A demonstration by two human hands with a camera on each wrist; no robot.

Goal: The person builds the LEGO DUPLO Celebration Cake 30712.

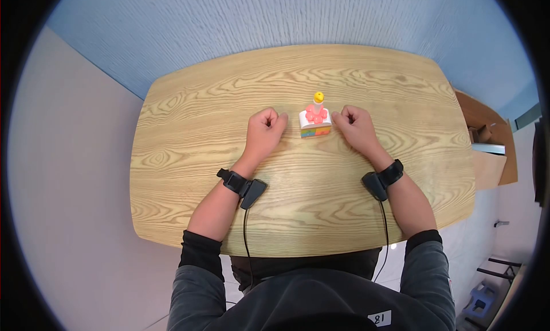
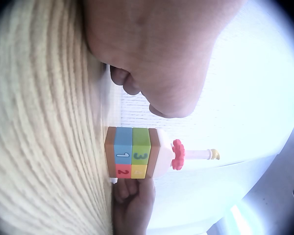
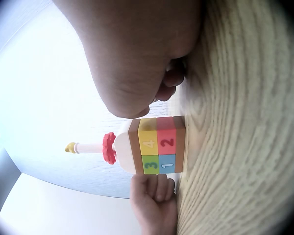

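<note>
A toy cake [image 1: 314, 131] stands upright on the wooden table between the two hands. Its base shows blue, red, green and yellow blocks [image 3: 150, 142] numbered 1 to 4, framed by brown layers. On top sit a white layer, a pink scalloped ring [image 2: 178, 154] and a white candle with a yellow tip [image 1: 319, 97]. To the left of the toy, the left hand [image 1: 265, 130] rests on the table as a loose fist, holding nothing. The right hand [image 1: 356, 127] lies likewise on the right, fingers curled and empty, its thumb close to the toy's side.
The wooden table [image 1: 189, 153] reaches back to a blue textured wall [image 1: 275, 19]. Each wrist wears a black strap with a camera [image 1: 254, 192], and cables run toward the person's lap. Off the right side stands a brown shelf unit [image 1: 497, 142] with things inside.
</note>
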